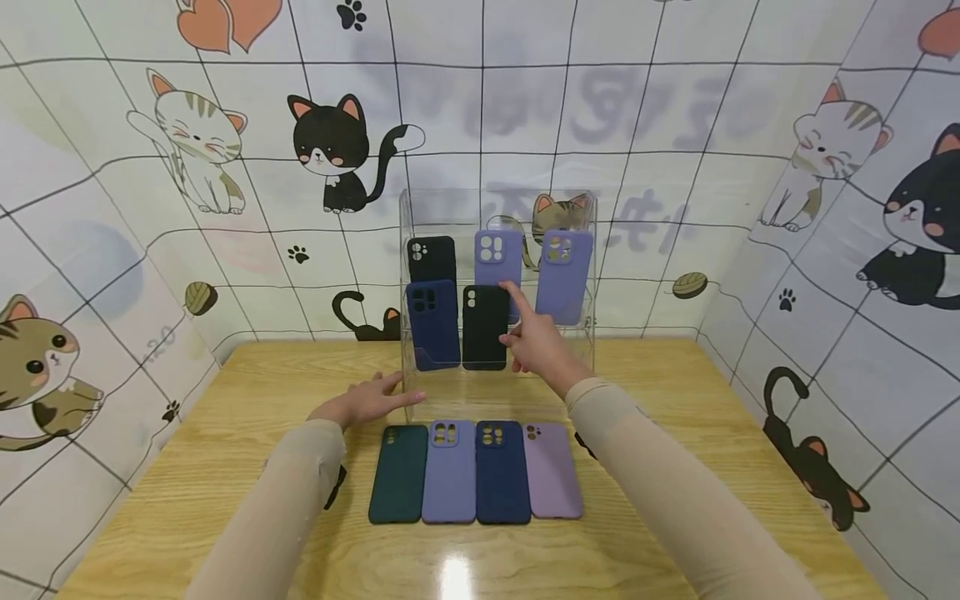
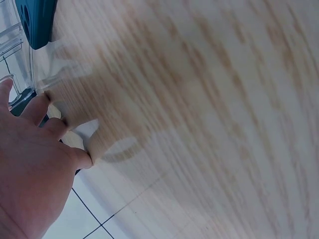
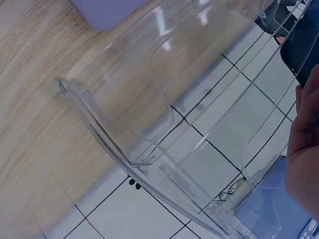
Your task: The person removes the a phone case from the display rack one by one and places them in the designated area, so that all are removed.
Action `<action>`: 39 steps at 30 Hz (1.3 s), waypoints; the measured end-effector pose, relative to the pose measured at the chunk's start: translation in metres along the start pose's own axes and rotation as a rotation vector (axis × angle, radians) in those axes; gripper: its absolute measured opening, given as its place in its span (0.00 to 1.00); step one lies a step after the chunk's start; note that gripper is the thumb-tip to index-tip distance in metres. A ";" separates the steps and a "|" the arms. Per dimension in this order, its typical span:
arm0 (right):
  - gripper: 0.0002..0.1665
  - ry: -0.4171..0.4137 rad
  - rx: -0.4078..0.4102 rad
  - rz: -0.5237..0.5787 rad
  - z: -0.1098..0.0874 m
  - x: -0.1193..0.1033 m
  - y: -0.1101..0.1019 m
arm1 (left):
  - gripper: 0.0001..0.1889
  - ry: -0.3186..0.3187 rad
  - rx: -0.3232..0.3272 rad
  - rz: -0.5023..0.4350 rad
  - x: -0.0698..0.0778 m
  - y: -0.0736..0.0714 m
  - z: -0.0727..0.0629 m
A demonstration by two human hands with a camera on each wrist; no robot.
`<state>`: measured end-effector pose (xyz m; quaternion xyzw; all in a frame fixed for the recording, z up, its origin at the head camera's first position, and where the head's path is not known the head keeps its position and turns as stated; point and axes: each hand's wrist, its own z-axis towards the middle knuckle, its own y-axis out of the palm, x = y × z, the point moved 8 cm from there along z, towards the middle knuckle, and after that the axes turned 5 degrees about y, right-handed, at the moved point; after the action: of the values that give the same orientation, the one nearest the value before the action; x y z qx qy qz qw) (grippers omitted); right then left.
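From the head cam, the clear stand [image 1: 487, 396] sits on the bench [image 1: 285, 367] with five phone cases in it, and the right hand [image 1: 542, 337] is up at the black case [image 1: 484, 327] in the lower row. Index finger is stretched out to its top corner, thumb by the side edge, so it doesn't look clamped on anything. The navy case [image 1: 432, 325] leans just left of it. The left hand [image 1: 367, 400] is well apart from the right, fingers loose and spread, at the stand's lower left. Four more cases lie side by side in front: dark green [image 1: 398, 474], lavender [image 1: 449, 472], navy and pinkish purple [image 1: 553, 471]. Left wrist cam gives you the separated fingertips much closer up, plus a corner of the dark green one, but no right hand at all. Right wrist cam shows the stand's curved side edge and see-through shelf lips way better; the right hand's cropped there, so you can't make out the index fingertip.
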<state>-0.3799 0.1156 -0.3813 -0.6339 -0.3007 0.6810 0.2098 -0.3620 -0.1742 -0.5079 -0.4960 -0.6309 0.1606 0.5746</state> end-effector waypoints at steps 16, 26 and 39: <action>0.60 -0.004 0.054 -0.005 0.001 0.002 0.003 | 0.59 0.006 -0.003 0.005 -0.001 0.000 0.000; 0.56 -0.113 0.151 0.005 -0.012 -0.005 0.001 | 0.59 0.012 -0.001 0.012 -0.004 0.002 0.000; 0.50 -0.209 0.371 -0.019 -0.044 -0.035 -0.035 | 0.58 0.023 0.003 -0.007 -0.003 0.002 0.001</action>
<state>-0.3355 0.1246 -0.3327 -0.5076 -0.1961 0.7847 0.2968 -0.3624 -0.1748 -0.5116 -0.4946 -0.6257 0.1537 0.5833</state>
